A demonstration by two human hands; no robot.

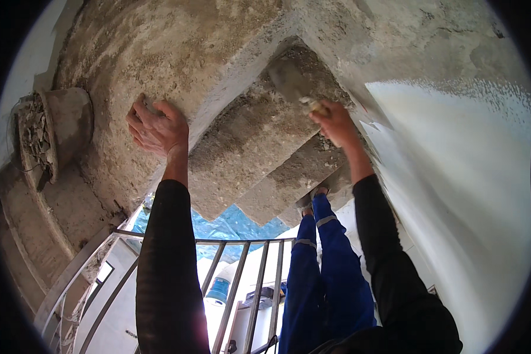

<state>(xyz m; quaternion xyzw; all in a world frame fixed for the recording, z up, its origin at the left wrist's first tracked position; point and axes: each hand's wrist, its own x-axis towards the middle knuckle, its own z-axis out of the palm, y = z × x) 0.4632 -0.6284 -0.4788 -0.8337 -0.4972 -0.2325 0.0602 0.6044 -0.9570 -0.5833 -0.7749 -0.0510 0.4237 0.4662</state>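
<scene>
My right hand [334,123] is closed round the handle of a trowel. The trowel's grey, slightly blurred blade [288,80] lies over a rough concrete step [242,141], near the inner corner by the wall. On the wide, grainy concrete landing [206,47], my left hand [158,125] rests with its fingers curled. A bit of grey shows between its thumb and forefinger, but what it is cannot be made out.
A mortar-crusted bucket [71,121] lies tipped at the left, by other steps [59,206]. Below runs a metal railing [242,268], with blue sheeting [218,227] beyond it. A partly white-painted wall [454,153] rises at the right. My feet stand on a lower step.
</scene>
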